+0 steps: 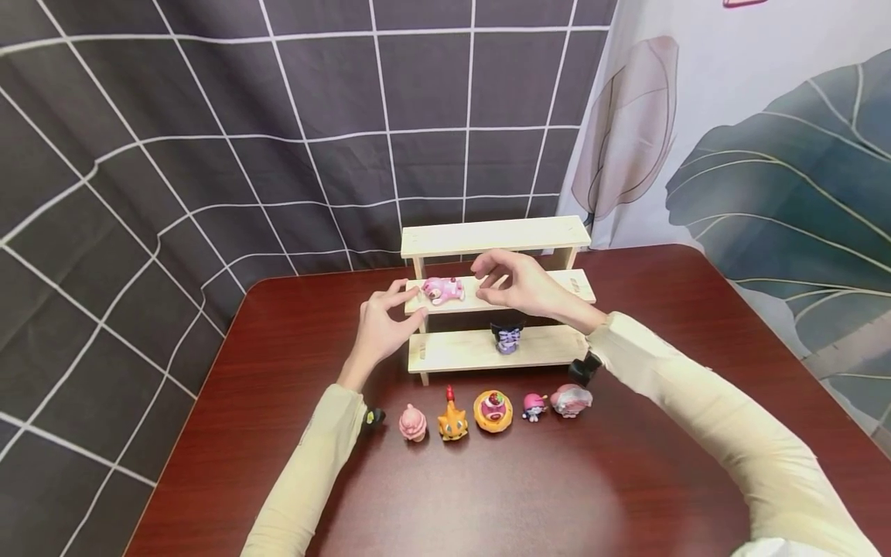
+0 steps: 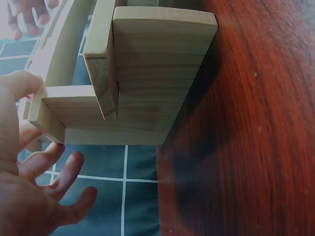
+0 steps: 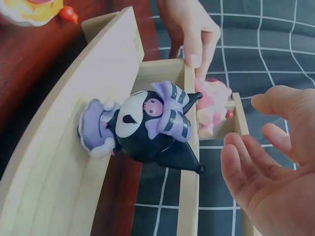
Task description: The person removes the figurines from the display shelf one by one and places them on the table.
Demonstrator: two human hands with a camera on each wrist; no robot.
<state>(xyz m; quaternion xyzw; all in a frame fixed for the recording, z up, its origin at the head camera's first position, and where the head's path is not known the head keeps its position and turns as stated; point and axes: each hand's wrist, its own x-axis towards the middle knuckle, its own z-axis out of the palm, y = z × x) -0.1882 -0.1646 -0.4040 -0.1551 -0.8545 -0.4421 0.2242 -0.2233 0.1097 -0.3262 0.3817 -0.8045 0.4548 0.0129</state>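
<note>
A three-tier wooden display shelf stands on the table. My left hand grips the left end of its middle tier, the thumb against the front edge. On that tier lies a pink bear figurine, its head toward my left hand. My right hand hovers to the right of the bear, fingers loosely bent and apart from it, holding nothing. On the bottom tier a black-and-purple figurine with a striped bow stands upright.
In front of the shelf stands a row: pink ice-cream figurine, orange figurine, tart-shaped toy, small pink-hatted figurine and pink-grey figurine. Behind hangs a dark grid curtain.
</note>
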